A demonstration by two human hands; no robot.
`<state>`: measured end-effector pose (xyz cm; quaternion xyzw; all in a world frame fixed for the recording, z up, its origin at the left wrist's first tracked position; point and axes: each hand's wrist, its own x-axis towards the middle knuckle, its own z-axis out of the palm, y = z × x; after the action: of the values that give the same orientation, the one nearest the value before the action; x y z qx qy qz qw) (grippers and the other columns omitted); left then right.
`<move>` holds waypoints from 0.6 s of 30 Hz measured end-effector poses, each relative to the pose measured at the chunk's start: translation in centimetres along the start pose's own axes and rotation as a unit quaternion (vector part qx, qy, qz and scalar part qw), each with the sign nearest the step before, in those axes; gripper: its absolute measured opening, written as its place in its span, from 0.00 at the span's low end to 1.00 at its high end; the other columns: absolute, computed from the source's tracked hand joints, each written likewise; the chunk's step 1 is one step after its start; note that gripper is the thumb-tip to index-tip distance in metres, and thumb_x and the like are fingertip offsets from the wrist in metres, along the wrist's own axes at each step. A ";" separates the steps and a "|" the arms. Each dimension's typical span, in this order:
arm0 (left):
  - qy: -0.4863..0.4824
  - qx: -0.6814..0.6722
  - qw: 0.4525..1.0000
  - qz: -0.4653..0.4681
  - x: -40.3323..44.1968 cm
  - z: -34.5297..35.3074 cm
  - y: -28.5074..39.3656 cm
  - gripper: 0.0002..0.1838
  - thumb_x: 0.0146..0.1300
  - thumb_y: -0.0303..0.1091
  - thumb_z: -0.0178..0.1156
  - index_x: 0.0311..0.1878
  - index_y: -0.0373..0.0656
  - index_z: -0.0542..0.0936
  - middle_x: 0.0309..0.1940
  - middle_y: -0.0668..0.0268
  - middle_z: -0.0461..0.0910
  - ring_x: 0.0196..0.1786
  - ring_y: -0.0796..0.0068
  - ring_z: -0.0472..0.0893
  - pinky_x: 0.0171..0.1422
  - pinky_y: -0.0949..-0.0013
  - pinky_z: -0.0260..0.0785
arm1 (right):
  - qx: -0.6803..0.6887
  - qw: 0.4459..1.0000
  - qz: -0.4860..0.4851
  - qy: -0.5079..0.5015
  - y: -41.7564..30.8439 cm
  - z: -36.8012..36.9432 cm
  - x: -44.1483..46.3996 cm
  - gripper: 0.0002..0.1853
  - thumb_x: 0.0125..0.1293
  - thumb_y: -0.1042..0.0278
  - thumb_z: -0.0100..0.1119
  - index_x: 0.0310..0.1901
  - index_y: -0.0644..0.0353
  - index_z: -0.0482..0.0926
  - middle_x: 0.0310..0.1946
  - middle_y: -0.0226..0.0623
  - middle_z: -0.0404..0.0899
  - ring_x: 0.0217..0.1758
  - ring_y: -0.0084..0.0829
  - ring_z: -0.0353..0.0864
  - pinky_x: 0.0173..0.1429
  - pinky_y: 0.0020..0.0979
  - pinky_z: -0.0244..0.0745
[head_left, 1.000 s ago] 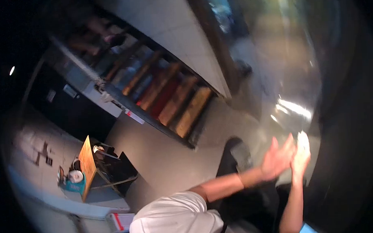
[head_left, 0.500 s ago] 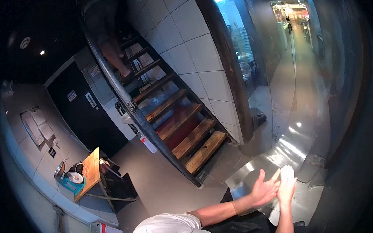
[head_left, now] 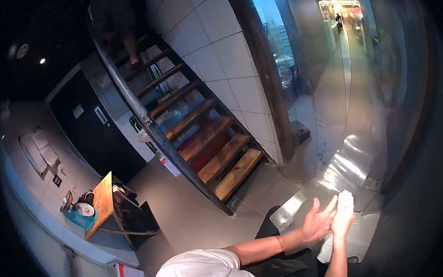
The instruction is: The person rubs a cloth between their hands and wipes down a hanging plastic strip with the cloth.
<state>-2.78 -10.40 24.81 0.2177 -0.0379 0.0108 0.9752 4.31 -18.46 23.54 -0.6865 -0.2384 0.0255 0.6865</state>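
Observation:
My left hand (head_left: 316, 224) is in the lower right of the head view, thumb up and fingers stretched out. Just beside it is my right hand (head_left: 343, 216), its fingers straight and overlit at the tips. The two palms face each other and appear to touch; I see nothing held between them. Behind my hands hangs a clear, shiny plastic sheet (head_left: 348, 161), curling near the floor. Whether either hand touches the sheet I cannot tell.
Wooden stairs (head_left: 216, 147) with a dark metal handrail (head_left: 127, 95) rise to the upper left, a person's bare leg (head_left: 130, 48) on them. A small wooden table (head_left: 104, 201) with a teal scale (head_left: 83, 219) stands left, near a dark door (head_left: 87, 123).
The person on the stairs has climbed higher. My view has shifted slightly, and my hands stay palm to palm with little movement.

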 end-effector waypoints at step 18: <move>-0.091 -0.018 0.996 -0.005 0.9 -2.7 1.8 0.56 0.64 0.82 0.34 0.83 0.54 0.36 0.81 0.45 0.45 0.83 0.54 0.50 0.85 0.53 0.35 | 0.358 0.894 0.230 0.143 11.2 -6.0 -3.6 0.22 0.81 0.55 0.46 0.67 0.59 0.72 0.58 0.34 0.79 0.57 0.29 0.78 0.61 0.34 0.74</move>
<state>-1.73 -7.63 23.22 0.2003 -0.1251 -0.0149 0.9716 6.56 -24.69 12.17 -0.4265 0.0515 0.1679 0.8873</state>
